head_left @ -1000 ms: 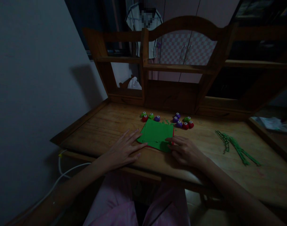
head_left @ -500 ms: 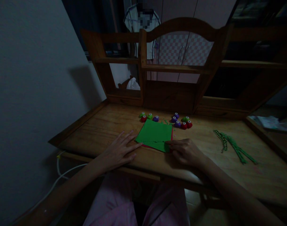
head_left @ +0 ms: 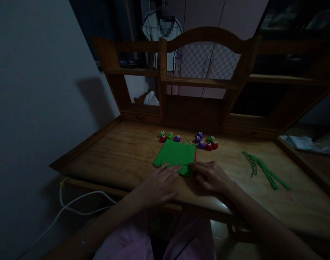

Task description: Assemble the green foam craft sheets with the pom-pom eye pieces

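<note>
A green sheet (head_left: 178, 151) lies on the wooden desk, with a red sheet (head_left: 195, 155) showing along its right edge. A torn or cut line runs near its front edge, leaving a strip there. Fingers outstretched, my left hand (head_left: 159, 186) rests flat over the sheet's front left part. My right hand (head_left: 209, 173) is curled, its thumb and index finger pressed together at the front right corner of the green sheet. Small green scraps (head_left: 189, 142) are scattered just behind the sheet.
Several small green, red and purple pieces with eye-like tops, such as a purple one (head_left: 202, 144), stand behind the sheet. Green cut strips (head_left: 266, 171) lie on the right. A wooden shelf unit (head_left: 192, 112) rises at the back; a white cable (head_left: 80, 196) hangs at the left.
My left hand has moved right, from beside the sheet onto its front part. The right hand stays at the front right corner. The view has shifted slightly.
</note>
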`<state>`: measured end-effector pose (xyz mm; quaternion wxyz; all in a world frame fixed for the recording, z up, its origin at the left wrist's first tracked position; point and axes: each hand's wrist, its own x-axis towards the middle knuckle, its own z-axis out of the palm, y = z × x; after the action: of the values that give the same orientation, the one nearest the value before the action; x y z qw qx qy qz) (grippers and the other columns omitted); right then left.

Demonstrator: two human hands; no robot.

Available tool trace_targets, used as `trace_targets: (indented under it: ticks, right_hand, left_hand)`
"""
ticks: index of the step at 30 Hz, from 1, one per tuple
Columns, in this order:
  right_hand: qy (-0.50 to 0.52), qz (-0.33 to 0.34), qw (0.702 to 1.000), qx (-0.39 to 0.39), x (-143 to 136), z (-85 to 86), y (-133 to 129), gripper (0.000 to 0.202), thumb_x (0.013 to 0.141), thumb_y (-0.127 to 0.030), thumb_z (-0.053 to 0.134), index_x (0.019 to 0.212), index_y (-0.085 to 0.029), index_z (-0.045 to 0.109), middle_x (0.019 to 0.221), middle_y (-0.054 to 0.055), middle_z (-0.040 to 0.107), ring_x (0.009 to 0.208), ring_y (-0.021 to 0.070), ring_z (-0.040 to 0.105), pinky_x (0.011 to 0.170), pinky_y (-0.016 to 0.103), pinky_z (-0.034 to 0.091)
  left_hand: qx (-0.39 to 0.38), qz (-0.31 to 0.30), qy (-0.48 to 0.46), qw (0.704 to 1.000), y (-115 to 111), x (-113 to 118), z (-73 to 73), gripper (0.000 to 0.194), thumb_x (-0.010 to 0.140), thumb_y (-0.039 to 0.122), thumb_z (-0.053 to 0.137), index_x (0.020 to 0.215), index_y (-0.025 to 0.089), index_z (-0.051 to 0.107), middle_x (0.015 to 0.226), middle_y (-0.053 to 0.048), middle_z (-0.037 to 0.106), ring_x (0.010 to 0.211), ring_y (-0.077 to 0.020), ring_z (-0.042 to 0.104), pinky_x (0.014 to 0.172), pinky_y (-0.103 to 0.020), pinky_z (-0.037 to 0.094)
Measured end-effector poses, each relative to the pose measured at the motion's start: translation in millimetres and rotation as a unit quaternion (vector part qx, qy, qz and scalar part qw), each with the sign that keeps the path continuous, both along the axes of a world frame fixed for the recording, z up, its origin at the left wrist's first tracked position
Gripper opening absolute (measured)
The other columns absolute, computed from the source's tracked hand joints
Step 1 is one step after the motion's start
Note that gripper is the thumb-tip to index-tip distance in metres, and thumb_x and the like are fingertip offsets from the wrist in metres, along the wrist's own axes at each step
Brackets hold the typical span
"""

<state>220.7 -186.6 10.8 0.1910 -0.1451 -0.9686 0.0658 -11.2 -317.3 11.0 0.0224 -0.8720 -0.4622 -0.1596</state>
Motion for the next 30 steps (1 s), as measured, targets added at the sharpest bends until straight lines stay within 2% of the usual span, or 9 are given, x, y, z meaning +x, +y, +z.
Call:
trace_targets:
  ticks: [4, 8, 10, 12, 15, 18, 24, 30]
  right_hand:
    - [-0.001, -0.006, 1.0, -0.003, 0, -0.5, 0, 0.034, 0.077, -0.014, 0.048, 0.11, -0.017, 0.057, 0.081, 0.005, 0.068, 0.063, 0.0156, 0.061, 0.059, 0.026, 0.044]
    - [0.008, -0.006, 1.0, 0.012, 0, -0.6, 0, 0.037, 0.078, -0.015, 0.048, 0.114, -0.017, 0.056, 0.085, 0.007, 0.069, 0.063, 0.0164, 0.061, 0.059, 0.028, 0.046]
    - [0.029, 0.008, 0.999, 0.023, -1, 0.0, -1, 0.04, 0.077, -0.015, 0.05, 0.116, -0.017, 0.055, 0.093, 0.009, 0.069, 0.071, 0.0187, 0.064, 0.066, 0.031, 0.049]
    - [0.047, 0.035, 0.998, 0.023, -3, 0.6, -2, 0.043, 0.075, -0.015, 0.051, 0.119, -0.017, 0.053, 0.106, 0.011, 0.068, 0.087, 0.0216, 0.065, 0.078, 0.036, 0.051]
    - [0.045, 0.089, 0.995, 0.007, -8, 0.1, -4, 0.045, 0.075, -0.015, 0.051, 0.119, -0.018, 0.052, 0.12, 0.011, 0.063, 0.107, 0.0228, 0.06, 0.094, 0.04, 0.047]
    - [0.026, 0.121, 0.992, 0.004, -11, -2.3, -5, 0.044, 0.075, -0.017, 0.052, 0.119, -0.016, 0.053, 0.125, 0.013, 0.06, 0.114, 0.0235, 0.057, 0.1, 0.042, 0.044]
    - [0.021, 0.116, 0.993, 0.009, -8, -4.3, -5, 0.048, 0.074, -0.019, 0.053, 0.122, -0.014, 0.053, 0.121, 0.014, 0.062, 0.11, 0.0241, 0.06, 0.098, 0.043, 0.046]
    - [0.049, 0.104, 0.993, 0.031, -6, -3.7, -3, 0.044, 0.075, -0.018, 0.05, 0.119, -0.015, 0.054, 0.108, 0.012, 0.068, 0.099, 0.0225, 0.064, 0.089, 0.041, 0.052]
  left_hand:
    - [0.002, 0.012, -0.004, 1.0, 3, -2, -4.1, 0.048, 0.093, 0.037, 0.042, 0.135, 0.014, 0.038, 0.138, -0.013, 0.048, 0.131, -0.0218, 0.039, 0.114, -0.043, 0.026]
    - [-0.002, 0.018, -0.016, 1.0, 1, -7, -2.8, 0.039, 0.095, 0.029, 0.039, 0.131, 0.016, 0.042, 0.137, -0.011, 0.049, 0.129, -0.02, 0.043, 0.112, -0.042, 0.03]
    - [-0.002, 0.017, -0.018, 1.0, 0, -8, -2.1, 0.036, 0.095, 0.028, 0.038, 0.129, 0.017, 0.044, 0.137, -0.011, 0.048, 0.128, -0.0201, 0.043, 0.112, -0.042, 0.03]
    - [0.0, 0.014, -0.013, 1.0, 0, -8, -2.4, 0.035, 0.096, 0.026, 0.037, 0.128, 0.016, 0.045, 0.137, -0.01, 0.049, 0.129, -0.02, 0.042, 0.112, -0.042, 0.03]
    - [0.004, 0.01, -0.001, 1.0, 2, -9, -4.3, 0.033, 0.096, 0.022, 0.035, 0.126, 0.016, 0.047, 0.138, -0.01, 0.048, 0.13, -0.0195, 0.041, 0.113, -0.041, 0.028]
    - [0.002, 0.009, 0.009, 1.0, 2, -9, -6.5, 0.033, 0.095, 0.02, 0.035, 0.126, 0.015, 0.047, 0.14, -0.009, 0.046, 0.131, -0.0197, 0.04, 0.113, -0.042, 0.027]
    - [0.001, 0.007, 0.008, 1.0, 2, -15, -10.9, 0.035, 0.096, 0.021, 0.034, 0.129, 0.016, 0.045, 0.142, -0.01, 0.044, 0.131, -0.0197, 0.039, 0.113, -0.043, 0.027]
    - [-0.004, 0.022, 0.004, 1.0, -6, -36, -9.8, 0.036, 0.096, 0.025, 0.037, 0.131, 0.017, 0.044, 0.142, -0.01, 0.044, 0.13, -0.0194, 0.041, 0.112, -0.042, 0.029]
